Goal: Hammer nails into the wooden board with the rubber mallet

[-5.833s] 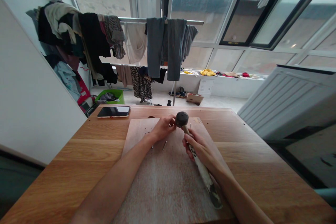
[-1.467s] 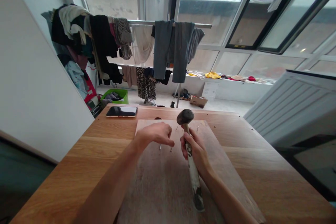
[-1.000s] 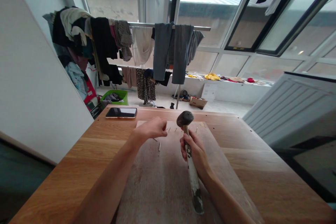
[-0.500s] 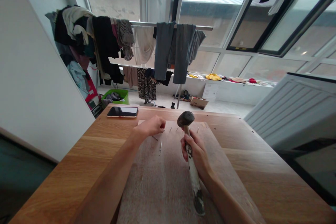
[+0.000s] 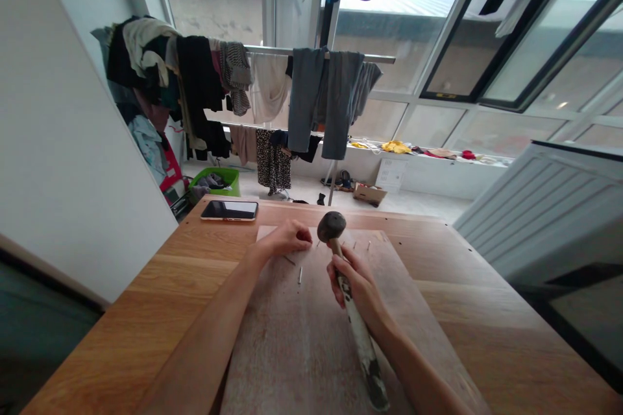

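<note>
A worn wooden board (image 5: 311, 337) lies on the wooden table (image 5: 487, 337). My right hand (image 5: 353, 285) is wrapped round the pale handle of a hammer (image 5: 331, 227), whose dark head hangs just above the board's far part. My left hand (image 5: 287, 238) rests on the board left of the hammer head, fingers pinched together on a small nail that I can barely see. Two loose nails (image 5: 299, 274) lie on the board between my hands. A few more nails (image 5: 367, 246) stand upright near the board's far edge.
A black phone (image 5: 228, 210) lies at the table's far left corner. Beyond the table stand a clothes rack (image 5: 311, 97) hung with garments, a green basket (image 5: 217, 179) on the floor and large windows. A white panel (image 5: 549, 207) leans at the right.
The hammer head has swung left, closer to my left hand. My left hand, which picked a nail off the board earlier, now stays pinched near the far edge.
</note>
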The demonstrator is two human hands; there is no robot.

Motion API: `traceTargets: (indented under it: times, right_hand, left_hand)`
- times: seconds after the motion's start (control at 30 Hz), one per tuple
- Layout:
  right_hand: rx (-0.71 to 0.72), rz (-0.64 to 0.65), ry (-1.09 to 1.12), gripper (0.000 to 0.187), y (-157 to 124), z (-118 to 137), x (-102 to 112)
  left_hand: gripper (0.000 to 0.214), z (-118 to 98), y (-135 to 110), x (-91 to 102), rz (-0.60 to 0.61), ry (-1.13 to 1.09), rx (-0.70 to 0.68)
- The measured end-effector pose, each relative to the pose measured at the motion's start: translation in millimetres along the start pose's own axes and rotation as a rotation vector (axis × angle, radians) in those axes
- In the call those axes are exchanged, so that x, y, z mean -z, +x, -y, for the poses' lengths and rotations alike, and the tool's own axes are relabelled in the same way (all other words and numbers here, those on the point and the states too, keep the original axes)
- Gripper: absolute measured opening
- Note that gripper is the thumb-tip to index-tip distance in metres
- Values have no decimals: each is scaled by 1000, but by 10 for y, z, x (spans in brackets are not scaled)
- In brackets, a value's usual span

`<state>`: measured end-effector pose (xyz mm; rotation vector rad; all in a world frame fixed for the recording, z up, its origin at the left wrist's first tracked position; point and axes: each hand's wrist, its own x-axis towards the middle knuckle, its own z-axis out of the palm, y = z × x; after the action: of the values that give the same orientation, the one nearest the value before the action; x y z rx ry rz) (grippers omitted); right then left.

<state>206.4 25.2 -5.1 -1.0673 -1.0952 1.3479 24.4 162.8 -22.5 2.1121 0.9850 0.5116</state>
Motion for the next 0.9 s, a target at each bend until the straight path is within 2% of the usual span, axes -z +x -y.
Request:
traceTargets:
  times: [0.17,0.27,0.4,0.63,0.73,0.83,0.9]
  right_hand:
    - [-8,15,-45,36,77,100,-112]
    - [12,-9,-51,38,84,8,-170]
    - [-8,29,-60,42,45,-125,-177]
    - [-39,53,-59,46,35,-130,-157]
    - [-38,61,-52,47,49,-136,-156]
    - [-59,57,-47,46,49,-129,-159]
    - [-68,44,-33,47,42,-118,-163]
  left_hand:
    - [15,68,4,2,-20,-49,-9]
    - [16,67,-10,2,-27,-73,-17]
    - [16,47,-30,13,-12,-91,-34]
    - [14,-9,-35,23,24,-53,-14]
    - [18,-35,-64,105,67,-1,28]
    - [31,-51,-138,260,133,77,92]
    - [31,-66,-197,357,178,139,140]
